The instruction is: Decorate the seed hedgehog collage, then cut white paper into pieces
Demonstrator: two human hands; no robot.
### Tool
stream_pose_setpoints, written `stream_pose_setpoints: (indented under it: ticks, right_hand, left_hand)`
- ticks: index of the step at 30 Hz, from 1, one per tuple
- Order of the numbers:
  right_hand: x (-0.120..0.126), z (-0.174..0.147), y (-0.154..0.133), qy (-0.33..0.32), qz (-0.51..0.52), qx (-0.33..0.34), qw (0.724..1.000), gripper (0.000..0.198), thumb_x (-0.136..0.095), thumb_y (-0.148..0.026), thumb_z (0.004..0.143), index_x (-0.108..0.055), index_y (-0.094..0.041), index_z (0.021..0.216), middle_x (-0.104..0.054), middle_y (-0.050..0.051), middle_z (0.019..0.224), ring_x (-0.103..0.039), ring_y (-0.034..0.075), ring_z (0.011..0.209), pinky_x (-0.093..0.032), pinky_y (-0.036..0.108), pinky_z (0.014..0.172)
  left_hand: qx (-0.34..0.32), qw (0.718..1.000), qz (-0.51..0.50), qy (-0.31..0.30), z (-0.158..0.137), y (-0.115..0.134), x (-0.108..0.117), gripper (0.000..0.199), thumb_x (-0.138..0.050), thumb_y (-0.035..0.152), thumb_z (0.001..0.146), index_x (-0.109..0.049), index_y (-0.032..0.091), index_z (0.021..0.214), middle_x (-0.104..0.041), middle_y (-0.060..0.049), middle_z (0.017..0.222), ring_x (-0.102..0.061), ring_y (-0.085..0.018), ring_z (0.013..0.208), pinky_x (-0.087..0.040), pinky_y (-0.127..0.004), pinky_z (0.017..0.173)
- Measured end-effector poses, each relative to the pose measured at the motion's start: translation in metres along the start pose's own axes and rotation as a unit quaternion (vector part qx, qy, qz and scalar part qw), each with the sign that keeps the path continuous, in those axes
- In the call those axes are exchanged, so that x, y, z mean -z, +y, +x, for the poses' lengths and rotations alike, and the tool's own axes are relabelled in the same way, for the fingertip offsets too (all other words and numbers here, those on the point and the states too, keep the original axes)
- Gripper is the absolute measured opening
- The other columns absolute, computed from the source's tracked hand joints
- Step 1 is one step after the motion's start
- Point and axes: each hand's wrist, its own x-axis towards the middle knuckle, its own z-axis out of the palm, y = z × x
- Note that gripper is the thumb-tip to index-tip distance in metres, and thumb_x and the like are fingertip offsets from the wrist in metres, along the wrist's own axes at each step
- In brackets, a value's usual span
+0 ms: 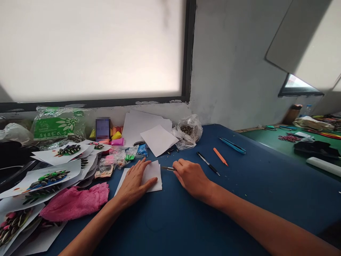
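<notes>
Through the head camera I see a dark blue tabletop (165, 227) standing along a grey, scuffed wall (226, 71). At upper left, a pale, softly lit covering (93, 49) fills a dark window frame (188, 53), with patchy paint along its lower edge. To my right I make out a green tabletop (269, 138), and above it a slanting pale panel (301, 42) with a bright pane (295, 82) beneath.

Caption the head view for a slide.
Left hand flat on white paper, right hand holding a slim metal tool by the paper's edge, over a blue tabletop.
</notes>
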Motion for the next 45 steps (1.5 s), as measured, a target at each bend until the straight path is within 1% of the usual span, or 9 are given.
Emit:
stream_pose_setpoints:
  ticks: [6, 11, 18, 22, 25, 28, 33, 40, 45]
  right_hand:
    - [0.0, 0.001, 0.008, -0.002, 0.014, -0.034, 0.999, 0.012, -0.047, -0.018, 0.096, -0.058, -0.015, 0.098, -0.065, 0.009, 0.101, -0.063, 0.02, 0.085, -0.043, 0.026, 0.068]
    - [-0.003, -0.001, 0.008, 0.003, 0.06, 0.013, 0.998, 0.012, -0.049, -0.021, 0.096, -0.06, -0.017, 0.099, -0.063, 0.007, 0.099, -0.061, 0.017, 0.084, -0.042, 0.025, 0.068]
    - [-0.007, -0.003, 0.009, -0.01, 0.09, 0.064, 0.994, 0.014, -0.05, -0.021, 0.095, -0.064, -0.018, 0.097, -0.061, 0.005, 0.093, -0.058, 0.016, 0.082, -0.04, 0.025, 0.067]
    - [-0.006, -0.005, 0.014, -0.018, 0.139, 0.079, 0.987, 0.012, -0.053, -0.019, 0.093, -0.065, -0.018, 0.095, -0.061, 0.005, 0.092, -0.057, 0.014, 0.077, -0.04, 0.024, 0.067]
    - [-0.006, -0.007, 0.017, -0.022, 0.172, 0.08, 0.982, 0.012, -0.055, -0.017, 0.092, -0.066, -0.018, 0.093, -0.061, 0.004, 0.091, -0.056, 0.014, 0.078, -0.041, 0.023, 0.068]
    - [-0.006, -0.008, 0.017, -0.016, 0.175, 0.078, 0.981, 0.012, -0.054, -0.018, 0.092, -0.066, -0.017, 0.093, -0.061, 0.005, 0.092, -0.056, 0.015, 0.08, -0.042, 0.024, 0.071]
    - [-0.004, -0.007, 0.016, -0.013, 0.179, 0.076, 0.981, 0.013, -0.054, -0.016, 0.092, -0.067, -0.017, 0.094, -0.062, 0.005, 0.092, -0.057, 0.015, 0.08, -0.042, 0.025, 0.073]
    - [-0.004, -0.006, 0.018, -0.012, 0.18, 0.067, 0.981, 0.014, -0.055, -0.015, 0.091, -0.068, -0.017, 0.092, -0.062, 0.005, 0.09, -0.057, 0.015, 0.079, -0.043, 0.025, 0.071]
    - [-0.004, -0.006, 0.02, -0.021, 0.206, 0.07, 0.976, 0.013, -0.056, -0.015, 0.091, -0.068, -0.017, 0.094, -0.062, 0.005, 0.092, -0.057, 0.015, 0.082, -0.044, 0.025, 0.074]
  left_hand:
    - [0.051, 0.99, -0.129, 0.016, -0.001, 0.007, 0.01, 0.049, -0.052, 0.051, 0.078, -0.051, 0.022, 0.117, -0.049, -0.013, 0.143, -0.049, -0.033, 0.126, -0.039, -0.049, 0.102]
    - [0.089, 0.977, -0.191, 0.021, -0.002, 0.013, 0.017, 0.034, -0.05, 0.048, 0.076, -0.05, 0.024, 0.1, -0.052, -0.01, 0.14, -0.052, -0.032, 0.122, -0.044, -0.045, 0.095]
    - [0.09, 0.983, -0.158, 0.023, -0.003, 0.009, 0.014, 0.045, -0.049, 0.043, 0.077, -0.05, 0.021, 0.116, -0.053, -0.012, 0.138, -0.058, -0.032, 0.113, -0.051, -0.046, 0.086]
    - [0.024, 0.994, -0.096, 0.05, -0.002, 0.003, 0.009, 0.064, -0.047, 0.032, 0.08, -0.038, 0.017, 0.141, -0.044, -0.012, 0.148, -0.042, -0.03, 0.134, -0.041, -0.048, 0.105]
    - [-0.081, 0.995, 0.002, 0.065, -0.002, 0.002, 0.008, 0.044, -0.043, 0.026, 0.085, -0.058, 0.019, 0.126, -0.045, -0.01, 0.148, -0.031, -0.029, 0.141, -0.029, -0.051, 0.113]
    - [-0.15, 0.986, 0.075, 0.015, -0.005, 0.003, 0.009, 0.036, -0.039, 0.028, 0.093, -0.07, 0.023, 0.108, -0.057, -0.006, 0.137, -0.033, -0.029, 0.14, -0.024, -0.053, 0.115]
    - [-0.104, 0.989, 0.04, -0.093, -0.01, 0.001, 0.007, 0.046, -0.032, 0.044, 0.098, -0.048, 0.031, 0.139, -0.039, -0.002, 0.152, -0.029, -0.028, 0.142, -0.026, -0.05, 0.115]
    - [-0.061, 0.995, 0.061, -0.045, -0.004, -0.002, -0.005, 0.046, -0.034, 0.04, 0.097, -0.049, 0.028, 0.139, -0.035, -0.005, 0.154, -0.027, -0.032, 0.142, -0.025, -0.054, 0.113]
    - [-0.119, 0.986, 0.057, -0.1, -0.008, 0.001, 0.013, 0.043, -0.031, 0.044, 0.099, -0.051, 0.037, 0.136, -0.037, 0.001, 0.153, -0.023, -0.03, 0.144, -0.015, -0.055, 0.116]
